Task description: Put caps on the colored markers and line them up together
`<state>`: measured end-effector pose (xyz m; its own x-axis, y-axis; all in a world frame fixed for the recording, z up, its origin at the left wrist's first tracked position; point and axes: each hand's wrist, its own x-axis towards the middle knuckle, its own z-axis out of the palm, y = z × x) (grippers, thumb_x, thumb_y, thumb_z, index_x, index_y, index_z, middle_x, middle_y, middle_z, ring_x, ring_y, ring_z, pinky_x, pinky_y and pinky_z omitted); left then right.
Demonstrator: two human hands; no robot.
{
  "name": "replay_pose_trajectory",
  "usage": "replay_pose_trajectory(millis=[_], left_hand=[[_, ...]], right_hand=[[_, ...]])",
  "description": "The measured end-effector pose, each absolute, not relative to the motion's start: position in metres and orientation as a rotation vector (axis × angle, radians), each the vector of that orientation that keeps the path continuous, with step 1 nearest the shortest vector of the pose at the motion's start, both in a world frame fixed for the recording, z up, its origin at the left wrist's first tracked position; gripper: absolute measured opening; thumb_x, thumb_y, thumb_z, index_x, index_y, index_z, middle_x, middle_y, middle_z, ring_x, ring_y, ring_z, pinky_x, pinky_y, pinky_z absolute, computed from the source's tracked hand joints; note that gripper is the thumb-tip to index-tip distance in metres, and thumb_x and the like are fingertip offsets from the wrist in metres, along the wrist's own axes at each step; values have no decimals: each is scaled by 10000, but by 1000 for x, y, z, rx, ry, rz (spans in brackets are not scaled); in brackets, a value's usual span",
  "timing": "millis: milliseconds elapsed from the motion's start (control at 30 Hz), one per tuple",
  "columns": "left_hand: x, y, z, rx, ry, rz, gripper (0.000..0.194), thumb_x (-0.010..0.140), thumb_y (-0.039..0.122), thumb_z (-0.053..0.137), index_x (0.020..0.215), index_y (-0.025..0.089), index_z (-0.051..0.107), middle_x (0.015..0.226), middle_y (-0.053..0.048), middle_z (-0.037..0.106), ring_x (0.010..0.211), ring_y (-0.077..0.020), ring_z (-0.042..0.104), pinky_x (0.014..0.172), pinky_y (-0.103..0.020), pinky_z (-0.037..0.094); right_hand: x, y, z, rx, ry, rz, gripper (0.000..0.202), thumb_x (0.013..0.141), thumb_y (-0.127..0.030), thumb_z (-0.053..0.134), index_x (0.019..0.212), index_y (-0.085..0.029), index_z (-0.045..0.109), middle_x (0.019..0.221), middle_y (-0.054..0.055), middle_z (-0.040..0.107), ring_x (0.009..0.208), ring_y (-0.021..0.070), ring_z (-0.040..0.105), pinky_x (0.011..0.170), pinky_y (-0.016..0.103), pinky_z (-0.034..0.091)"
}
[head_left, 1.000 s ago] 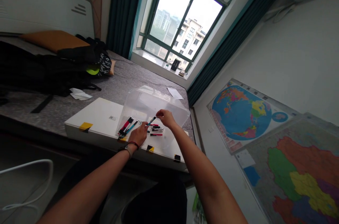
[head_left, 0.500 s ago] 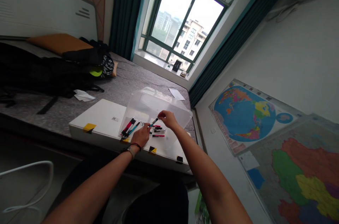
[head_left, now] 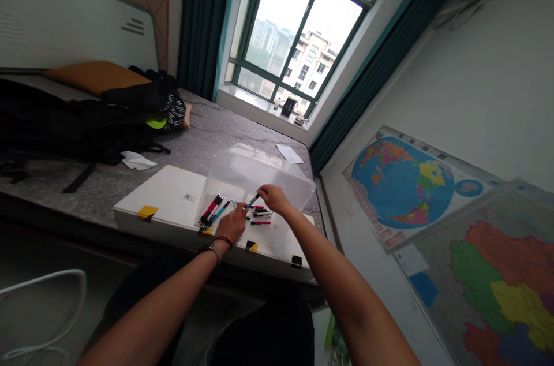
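On my head feed, both forearms reach forward, my left hand [head_left: 232, 224] and right hand [head_left: 274, 198] pinched shut on opposite ends of a slim blue-and-black pen [head_left: 252, 201], tilted between them, as half a second ago. Beneath the grip: a smooth white rectangular box [head_left: 162, 190]; beyond, a translucent plastic container [head_left: 246, 167].

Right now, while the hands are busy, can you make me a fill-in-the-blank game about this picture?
1. The left hand and right hand both hold one slim teal ____.
2. The world map hangs on the ____.
3. The tape on the white box is black and ____.

Missing words: pen; wall; yellow.
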<state>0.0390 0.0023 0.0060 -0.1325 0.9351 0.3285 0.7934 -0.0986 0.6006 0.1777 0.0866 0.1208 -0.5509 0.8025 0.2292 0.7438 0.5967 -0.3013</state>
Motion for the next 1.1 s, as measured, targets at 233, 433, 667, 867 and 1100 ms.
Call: replay_pose_trajectory(millis=[233,433,667,867,1100], left_hand=[[40,2,6,1943,1947,1037,329,980,377,293,1202,222,480,910,-78,694,750,-222,653,588,-274,361],[44,-1,7,2031,1961,962,354,981,378,272,1215,216,483,934,-84,695,751,-228,650,590,-275,365],[48,-3,7,2181,2009,906,359,977,360,291,1199,200,524,914,-96,696,729,-236,644,582,-280,353],[49,-2,5,2169,2018,956,343,977,350,310,1214,204,511,990,-91,693,744,-226,643,580,-276,360],[48,1,2,2170,1957,1044,323,982,333,311,1195,197,513,1055,-97,679,854,-231,644,615,-274,386]], right_hand=[[179,91,119,-1359,-2455,209,165,893,-312,566,869,-187,671,814,34,676,749,153,570,709,242,386],[185,78,111,-1601,-2412,238,387,962,-437,413,872,-164,673,856,74,699,782,168,601,703,243,381],[189,58,106,-1909,-2254,256,649,954,-594,229,923,-133,685,940,163,700,889,234,633,760,287,407],[189,49,114,-1819,-2333,196,419,973,-484,323,1061,-178,596,1018,121,683,923,226,622,762,297,423],[196,32,114,-1819,-2281,245,426,984,-478,308,1020,-164,594,982,131,683,900,220,626,752,286,404]])
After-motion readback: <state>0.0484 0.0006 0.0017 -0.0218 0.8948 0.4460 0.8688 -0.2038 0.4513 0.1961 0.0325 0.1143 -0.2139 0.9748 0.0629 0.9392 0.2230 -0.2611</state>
